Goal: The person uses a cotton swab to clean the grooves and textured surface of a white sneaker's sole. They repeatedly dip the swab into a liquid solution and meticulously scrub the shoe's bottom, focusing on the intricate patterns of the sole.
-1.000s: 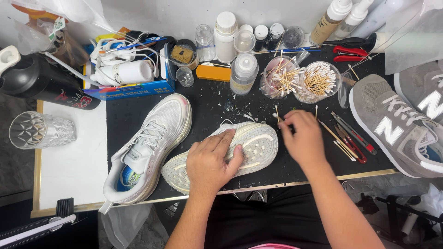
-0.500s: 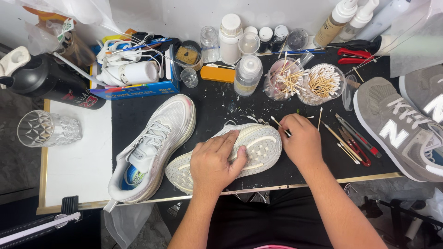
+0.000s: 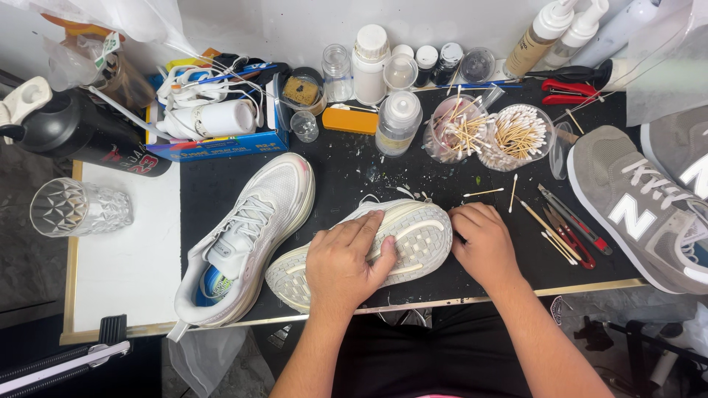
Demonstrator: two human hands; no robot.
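Black work mat (image 3: 221, 195) on a cluttered bench, jars of cotton swabs (image 3: 522, 136) at the back. Left hand (image 3: 343, 262) lies flat, fingers spread, pressing on the upturned white sneaker (image 3: 420, 232) lying sole-up at the mat's front edge. Right hand (image 3: 483, 243) is curled against the toe end (what it grips, if anything, cannot be told); the matching sneaker (image 3: 247, 236) lies upright just left, grey sneaker (image 3: 634, 206) far right.

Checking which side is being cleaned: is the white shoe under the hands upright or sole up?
Sole up: the white shoe shows its tread.
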